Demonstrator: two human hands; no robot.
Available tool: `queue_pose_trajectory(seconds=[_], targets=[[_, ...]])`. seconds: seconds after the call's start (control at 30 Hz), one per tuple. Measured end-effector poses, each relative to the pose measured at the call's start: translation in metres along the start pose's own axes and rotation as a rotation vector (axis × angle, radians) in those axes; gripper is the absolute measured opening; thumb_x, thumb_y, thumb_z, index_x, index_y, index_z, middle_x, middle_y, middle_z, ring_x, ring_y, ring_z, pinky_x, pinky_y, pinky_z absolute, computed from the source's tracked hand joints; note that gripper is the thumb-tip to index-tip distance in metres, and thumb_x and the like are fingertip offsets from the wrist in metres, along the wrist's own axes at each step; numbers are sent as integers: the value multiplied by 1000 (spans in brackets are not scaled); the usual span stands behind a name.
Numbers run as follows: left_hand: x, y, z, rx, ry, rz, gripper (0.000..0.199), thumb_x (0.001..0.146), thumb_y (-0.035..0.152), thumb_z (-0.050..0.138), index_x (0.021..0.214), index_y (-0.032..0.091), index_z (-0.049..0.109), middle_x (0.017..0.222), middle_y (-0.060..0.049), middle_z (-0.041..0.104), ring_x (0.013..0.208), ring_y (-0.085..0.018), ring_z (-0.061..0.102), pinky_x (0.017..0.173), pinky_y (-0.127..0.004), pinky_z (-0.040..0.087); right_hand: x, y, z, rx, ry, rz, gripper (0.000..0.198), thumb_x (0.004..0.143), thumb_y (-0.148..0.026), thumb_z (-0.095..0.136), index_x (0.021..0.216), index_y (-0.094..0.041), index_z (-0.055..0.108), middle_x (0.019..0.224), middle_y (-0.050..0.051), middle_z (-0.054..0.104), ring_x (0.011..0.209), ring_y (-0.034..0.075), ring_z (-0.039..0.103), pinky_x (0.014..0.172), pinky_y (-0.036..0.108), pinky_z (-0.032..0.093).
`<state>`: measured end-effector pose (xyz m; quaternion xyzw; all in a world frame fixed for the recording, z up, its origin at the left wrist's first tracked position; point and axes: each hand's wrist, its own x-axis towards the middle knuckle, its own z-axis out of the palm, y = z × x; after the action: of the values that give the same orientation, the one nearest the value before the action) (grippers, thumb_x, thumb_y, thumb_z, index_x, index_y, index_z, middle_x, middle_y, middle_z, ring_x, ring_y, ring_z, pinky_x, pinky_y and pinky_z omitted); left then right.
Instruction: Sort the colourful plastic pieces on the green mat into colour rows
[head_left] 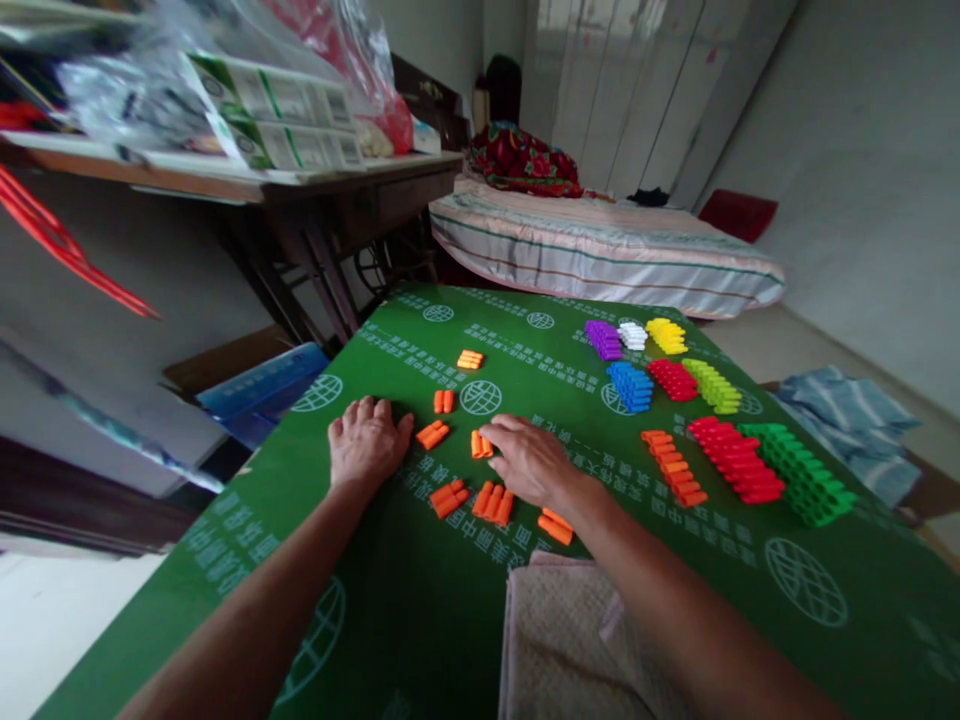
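Left hand (370,440) palm-down on green bench (409,610), fingers loosely spread, nothing seen held; orange pieces (433,434) just beside; right hand (517,452), fingers partly closed, touching orange cluster (477,446), grip cannot be confirmed; red stack (735,460) farther right

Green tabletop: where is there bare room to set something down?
Bare: between the right hand and blue block, and outside the left forearm. Crowded: around the right hand, among orange pieces, and from the blue block to the dark green block.
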<state>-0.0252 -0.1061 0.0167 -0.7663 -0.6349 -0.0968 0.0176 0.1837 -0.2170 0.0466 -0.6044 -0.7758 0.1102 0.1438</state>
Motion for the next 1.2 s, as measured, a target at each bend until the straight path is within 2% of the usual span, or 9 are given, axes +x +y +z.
queue_pose_trajectory(seconds=[0.1,0.2,0.33,0.47,0.57,0.73,0.93,1.07,1.2], targets=[[0,-1,0,5,-5,1,63,87,51,24,126,9,51,139,-21,45,133,-37,35,106,-52,33,18,-3,12,-65,-38,-14,23,87,-13,54,107,-19,62,110,6,63,104,17,57,88,28,45],[1,-2,1,-2,-9,4,64,87,51,23,125,9,51,139,-22,45,133,-38,35,106,-53,33,15,-2,16,-112,-25,1,22,87,-8,50,100,-19,64,104,6,64,98,17,58,84,26,45],[4,-3,0,-1,-5,17,66,87,54,20,124,9,51,140,-23,44,132,-38,35,105,-54,32,-19,10,10,-104,32,57,22,88,-8,47,93,-18,65,96,5,64,95,16,59,84,26,45],[6,-3,-1,-16,-17,40,66,87,55,20,120,8,52,136,-23,46,131,-40,35,104,-55,32,-61,31,7,8,99,181,20,86,-14,55,101,-19,66,103,5,64,99,16,59,88,27,46],[6,-1,-3,-4,-29,40,66,87,55,19,121,8,51,137,-23,45,131,-39,35,104,-54,32,-71,42,7,51,125,215,26,84,-16,59,109,-19,66,112,7,63,108,17,57,94,29,45],[5,1,-4,41,-41,5,65,86,54,18,122,10,49,137,-20,45,130,-37,36,104,-53,33,-42,38,11,55,90,84,29,84,-18,62,113,-21,64,117,7,62,112,19,55,94,31,45],[10,-1,-3,50,-66,-5,73,84,58,12,126,10,47,140,-20,43,133,-38,34,105,-54,33,-13,26,15,-60,57,-28,15,86,-18,59,99,-18,67,99,6,67,99,19,58,88,31,46],[15,-3,-2,52,-71,-7,78,82,62,8,125,11,48,141,-20,42,132,-38,34,104,-54,34,-47,30,5,-58,152,25,9,83,-21,63,91,-20,67,94,4,68,93,19,59,85,30,47],[16,-3,-2,66,-82,-1,79,81,62,7,125,11,48,140,-19,43,131,-38,35,105,-54,34,-122,51,0,-34,392,275,24,81,-19,62,105,-20,66,102,6,70,96,21,61,88,34,49]])
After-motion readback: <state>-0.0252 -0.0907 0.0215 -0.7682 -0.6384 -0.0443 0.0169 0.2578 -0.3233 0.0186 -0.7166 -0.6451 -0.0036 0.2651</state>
